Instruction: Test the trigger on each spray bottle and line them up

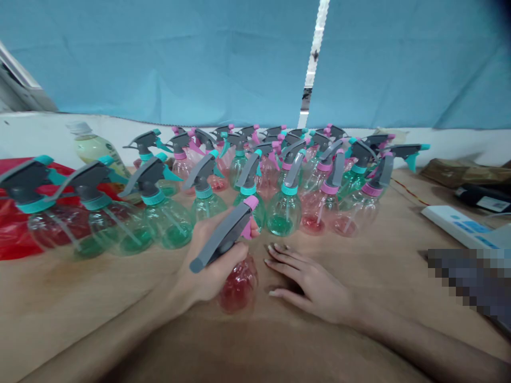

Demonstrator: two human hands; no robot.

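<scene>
In the lower middle of the frame, our left hand (211, 279) curls around the neck of a round, clear pink plastic spray bottle (238, 291). Its long way runs nearly straight up; its pink plastic nozzle (251, 201) points to the upper right. Our right hand (315, 284) lies spread, holding nothing.

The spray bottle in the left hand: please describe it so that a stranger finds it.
On the table, in front of the other bottles, find the left hand. It grips a reddish bottle with a pink nozzle. Only this one is held.
</scene>
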